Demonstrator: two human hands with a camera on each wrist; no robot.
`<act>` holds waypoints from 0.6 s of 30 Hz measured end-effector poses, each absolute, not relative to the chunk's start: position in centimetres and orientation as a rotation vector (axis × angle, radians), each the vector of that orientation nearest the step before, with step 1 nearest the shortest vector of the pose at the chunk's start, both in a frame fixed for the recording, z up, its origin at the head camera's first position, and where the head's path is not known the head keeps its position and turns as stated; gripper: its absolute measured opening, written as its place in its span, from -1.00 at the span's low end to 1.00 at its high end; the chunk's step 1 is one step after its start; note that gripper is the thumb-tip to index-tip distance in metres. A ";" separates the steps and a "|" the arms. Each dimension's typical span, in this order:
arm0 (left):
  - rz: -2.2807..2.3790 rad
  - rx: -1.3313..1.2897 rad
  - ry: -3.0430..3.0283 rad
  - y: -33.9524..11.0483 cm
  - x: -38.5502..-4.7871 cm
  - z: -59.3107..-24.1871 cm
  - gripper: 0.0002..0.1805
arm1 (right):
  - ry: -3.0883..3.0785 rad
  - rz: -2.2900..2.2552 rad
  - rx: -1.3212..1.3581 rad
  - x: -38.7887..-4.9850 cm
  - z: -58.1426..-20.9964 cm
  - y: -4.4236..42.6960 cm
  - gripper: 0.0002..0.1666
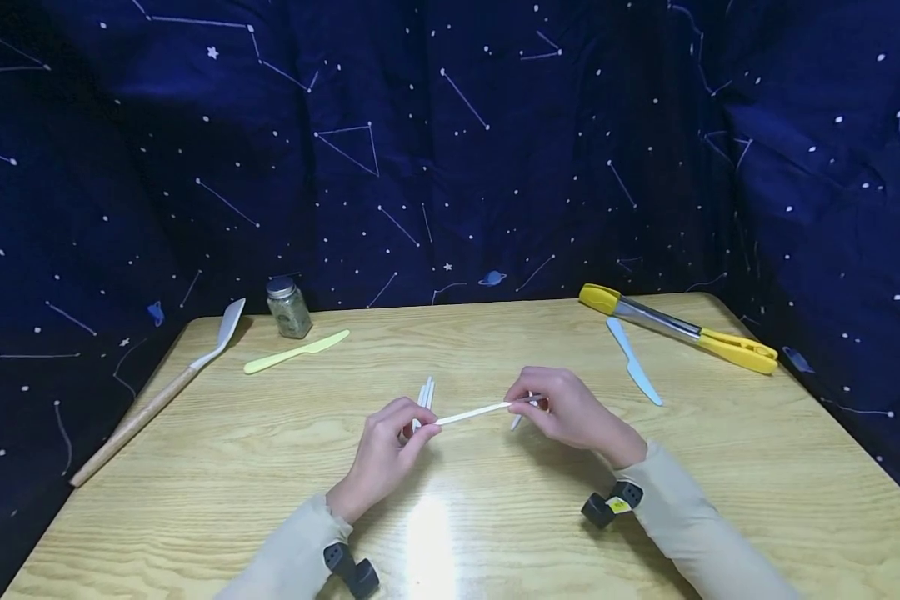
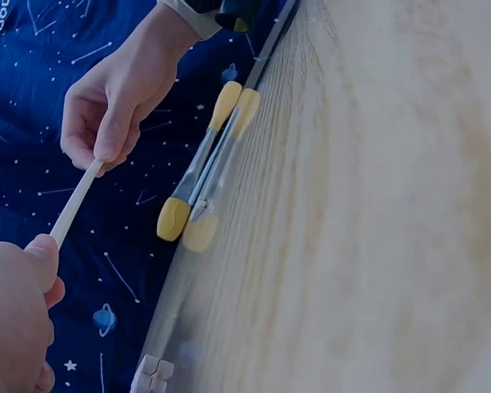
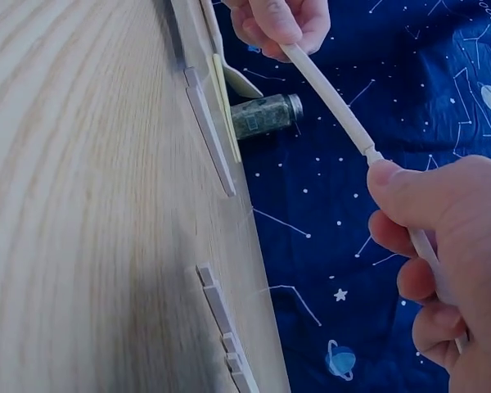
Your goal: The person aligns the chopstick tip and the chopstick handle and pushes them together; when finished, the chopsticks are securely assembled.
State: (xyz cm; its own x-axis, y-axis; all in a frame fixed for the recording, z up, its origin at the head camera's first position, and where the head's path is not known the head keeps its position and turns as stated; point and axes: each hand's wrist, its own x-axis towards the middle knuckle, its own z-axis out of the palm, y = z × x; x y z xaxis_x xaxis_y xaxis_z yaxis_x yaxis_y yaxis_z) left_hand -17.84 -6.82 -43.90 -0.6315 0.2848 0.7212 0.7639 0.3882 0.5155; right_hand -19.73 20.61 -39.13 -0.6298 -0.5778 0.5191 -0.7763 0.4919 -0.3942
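Observation:
A thin white stick (image 1: 472, 413) is stretched between both hands above the table. My left hand (image 1: 386, 450) pinches its left end between thumb and fingertips. The other end runs into my right hand (image 1: 570, 408), whose thumb and fingers grip it. In the right wrist view the stick (image 3: 331, 98) shows a narrow step right at the right thumb, then continues under the curled fingers. Several more white sticks (image 1: 430, 392) lie on the table just behind the left hand. Another pale stick (image 1: 516, 422) shows beside the right hand, partly hidden by it.
Toward the left lie a wooden-handled spatula (image 1: 150, 408), a lidded glass jar (image 1: 290, 312) and a yellow knife (image 1: 296, 352). On the right are a blue knife (image 1: 634, 362) and yellow-tipped tongs (image 1: 660, 321). A dark starry cloth (image 1: 450, 167) hangs behind the wooden table (image 1: 232, 517).

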 end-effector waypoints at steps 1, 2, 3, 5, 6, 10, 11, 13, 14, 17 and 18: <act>-1.197 -0.902 -2.110 -6.7 -17.9 -43.9 -0.89 | -2.422 0.888 1.141 -19.7 -39.0 20.7 -0.89; -1.200 -0.906 -2.101 -6.7 -17.9 -43.9 -0.89 | -2.416 0.900 1.147 -19.7 -39.0 20.7 -0.90; -1.205 -0.910 -2.096 -6.6 -17.9 -43.9 -0.89 | -2.412 0.910 1.151 -19.7 -39.0 20.8 -0.92; -1.211 -0.915 -2.088 -6.7 -17.9 -44.0 -0.89 | -2.401 0.922 1.153 -19.8 -38.9 20.7 -0.96; -1.212 -0.920 -2.082 -6.7 -17.9 -43.9 -0.89 | -2.390 0.925 1.154 -19.8 -39.0 20.6 -0.95; -1.226 -0.935 -2.070 -6.7 -17.8 -43.9 -0.87 | -2.361 0.929 1.134 -19.8 -39.0 20.5 -0.91; -1.231 -0.938 -2.066 -6.6 -17.8 -43.9 -0.87 | -2.357 0.929 1.130 -19.8 -39.1 20.5 -0.87; -1.240 -0.941 -2.061 -6.6 -17.8 -43.8 -0.86 | -2.351 0.932 1.127 -19.7 -39.1 20.5 -0.84; -1.244 -0.943 -2.056 -6.6 -17.7 -43.8 -0.85 | -2.350 0.933 1.130 -19.7 -39.1 20.5 -0.83; -1.246 -0.950 -2.041 -6.6 -17.7 -43.7 -0.85 | -2.341 0.943 1.145 -19.7 -39.1 20.5 -0.83; -1.247 -0.951 -2.037 -6.6 -17.7 -43.7 -0.85 | -2.337 0.947 1.153 -19.7 -39.1 20.5 -0.83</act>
